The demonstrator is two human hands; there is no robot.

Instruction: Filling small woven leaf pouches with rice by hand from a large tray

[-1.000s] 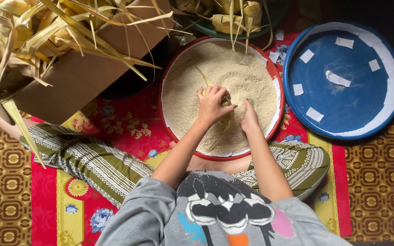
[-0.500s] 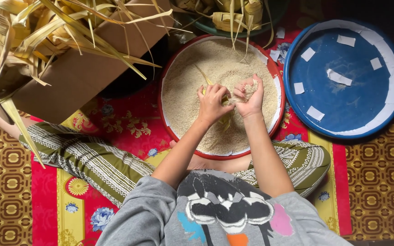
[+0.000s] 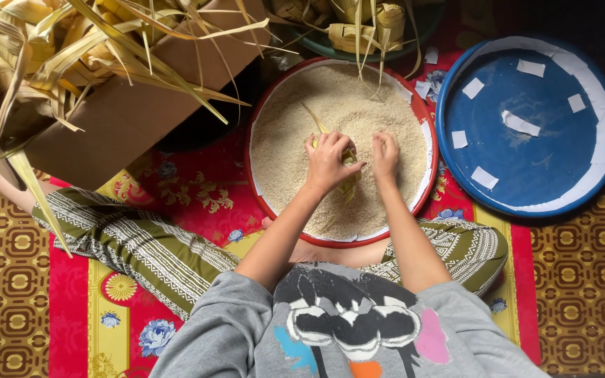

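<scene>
We sit cross-legged with a round red-rimmed tray (image 3: 425,122) against our knees, heaped with pale uncooked rice (image 3: 295,147). Our left hand (image 3: 329,162) closes its fingers around a woven palm-leaf pouch (image 3: 348,159) held upright in the middle of the rice, its loose strip trailing up to the left. Our right hand (image 3: 386,154) rests just beside it with fingers bunched together, tips in the grain. To the right lies an empty blue tray (image 3: 526,161) dotted with white paper scraps. A cardboard box (image 3: 134,112) holds palm fronds, and a green dish (image 3: 330,47) holds more pouches.
</scene>
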